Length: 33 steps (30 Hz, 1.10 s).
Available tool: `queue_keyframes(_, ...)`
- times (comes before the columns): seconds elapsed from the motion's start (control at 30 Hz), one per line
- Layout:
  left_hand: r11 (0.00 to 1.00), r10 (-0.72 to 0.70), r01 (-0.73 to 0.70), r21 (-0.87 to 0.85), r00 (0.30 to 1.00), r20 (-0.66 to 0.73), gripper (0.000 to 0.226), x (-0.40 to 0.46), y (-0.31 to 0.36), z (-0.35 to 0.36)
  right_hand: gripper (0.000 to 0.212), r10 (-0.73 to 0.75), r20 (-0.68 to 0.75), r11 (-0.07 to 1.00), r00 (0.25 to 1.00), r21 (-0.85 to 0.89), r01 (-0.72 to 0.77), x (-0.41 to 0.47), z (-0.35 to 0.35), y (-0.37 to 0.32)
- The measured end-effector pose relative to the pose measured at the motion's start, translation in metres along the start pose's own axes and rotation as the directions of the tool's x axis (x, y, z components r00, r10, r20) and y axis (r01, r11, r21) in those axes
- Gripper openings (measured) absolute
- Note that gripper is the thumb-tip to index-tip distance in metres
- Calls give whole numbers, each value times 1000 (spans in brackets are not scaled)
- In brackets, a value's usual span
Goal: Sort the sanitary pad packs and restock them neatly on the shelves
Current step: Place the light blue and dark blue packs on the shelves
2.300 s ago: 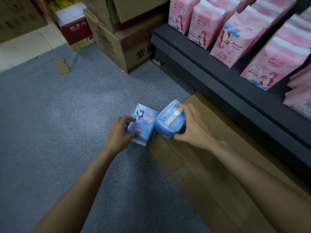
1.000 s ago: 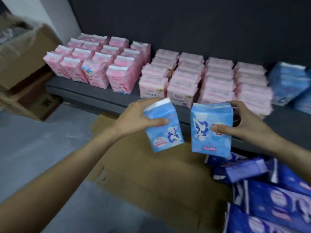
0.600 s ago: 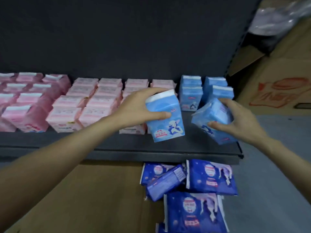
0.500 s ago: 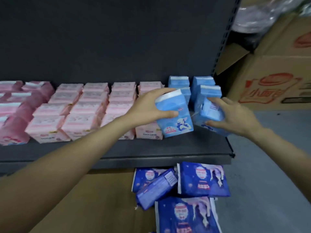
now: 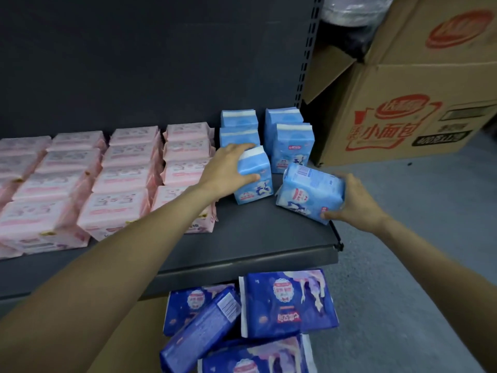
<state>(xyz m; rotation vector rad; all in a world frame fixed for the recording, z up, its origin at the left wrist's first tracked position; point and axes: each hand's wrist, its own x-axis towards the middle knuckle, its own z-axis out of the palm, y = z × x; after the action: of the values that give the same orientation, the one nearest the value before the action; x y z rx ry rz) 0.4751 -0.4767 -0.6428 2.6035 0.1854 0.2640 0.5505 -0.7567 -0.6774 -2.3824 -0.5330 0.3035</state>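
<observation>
Sanitary pad packs in pink (image 5: pixel 115 181) already fill my shelf (image 5: pixel 255 238) in rows, while my left hand (image 5: pixel 228 168) clasps an upright light-blue pack (image 5: pixel 254 181), my right hand (image 5: pixel 355 200) grips a tilted one (image 5: pixel 309 195), and dark-blue packs (image 5: pixel 287 305) wait on the floor.

1 head view, near, angled down onto the shelf (image 5: pixel 242 246).

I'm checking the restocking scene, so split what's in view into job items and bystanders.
Part of the job:
- light blue pack in the left hand
- tilted light blue pack in the right hand
- standing light blue packs
- pink packs
- dark blue packs on the floor
- shelf

Just lying about:
- cardboard box
- flat cardboard
</observation>
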Motion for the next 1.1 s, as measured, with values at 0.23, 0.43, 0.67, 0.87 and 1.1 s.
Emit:
queue_keyframes(0.23, 986, -82, 68, 152, 993, 82, 82, 10, 6, 11, 87, -268, -152, 962, 951, -97, 255, 18, -29, -19)
queue_keyframes(0.43, 986, -82, 71, 153, 994, 70, 92, 15, 1, 17, 54, -439, 23, 850, 898, -312, 424, 61, -27, -48)
queue_keyframes(0.67, 989, -33, 29, 148, 999, 28, 88, 17, 3, 24, 69, -310, -24, 886, 951, -371, 279, 67, -3, -45)
queue_keyframes(0.87, 964, -84, 77, 253, 996, 17, 88, 16, 7, 28, 72, -410, -186, 875, 893, -354, 329, 65, 10, -44)
queue_keyframes(1.1, 924, -87, 70, 376, 996, 29, 92, 13, 16, 22, 71, -387, -79, 861, 919, -389, 329, 78, 13, -46)
